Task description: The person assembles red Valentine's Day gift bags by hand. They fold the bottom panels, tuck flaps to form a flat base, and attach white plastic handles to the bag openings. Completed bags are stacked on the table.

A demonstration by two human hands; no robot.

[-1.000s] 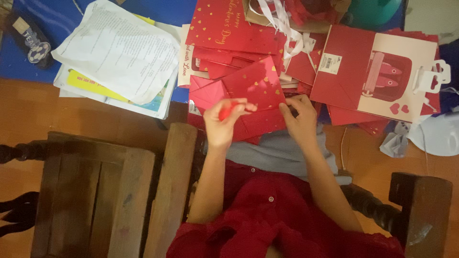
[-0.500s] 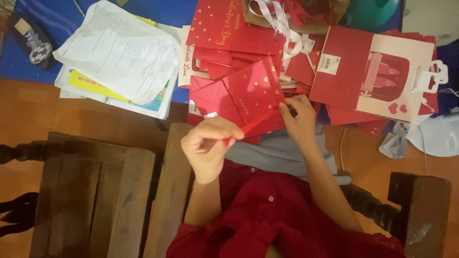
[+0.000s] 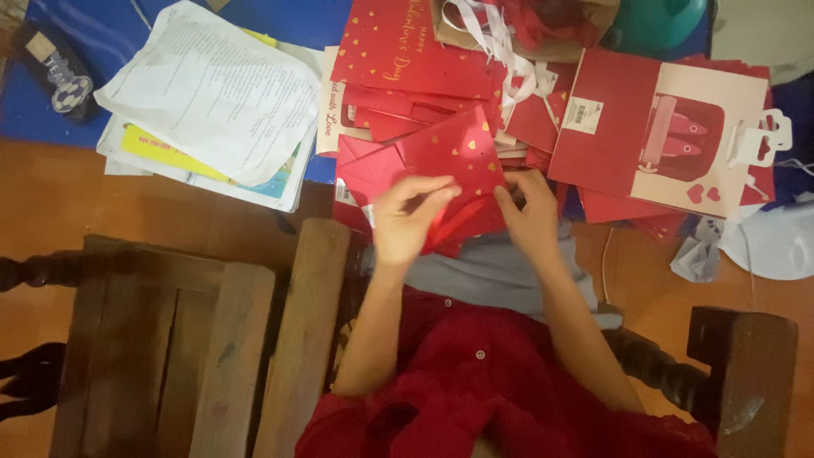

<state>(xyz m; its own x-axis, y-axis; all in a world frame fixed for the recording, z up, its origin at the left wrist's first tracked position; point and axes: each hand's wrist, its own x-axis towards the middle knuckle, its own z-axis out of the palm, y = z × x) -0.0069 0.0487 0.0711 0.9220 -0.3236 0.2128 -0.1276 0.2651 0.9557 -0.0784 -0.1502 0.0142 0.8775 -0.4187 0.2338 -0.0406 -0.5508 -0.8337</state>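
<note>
Red gift bags (image 3: 407, 59) lie heaped from eleven to two o'clock of the hands, beside a stack of papers (image 3: 212, 93) at ten o'clock and a wooden chair (image 3: 212, 339) at seven. Smaller, a red gold-dotted envelope (image 3: 454, 161) stands tilted just at twelve, its long axis running toward one o'clock. The left hand (image 3: 411, 216) pinches its lower edge, fingers curled; the right hand (image 3: 530, 212) grips its right edge. Both are equally near; open room lies only toward the lap.

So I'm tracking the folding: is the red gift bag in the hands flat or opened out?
Flat: the red gift bag lies creased between left hand and right hand.
</note>
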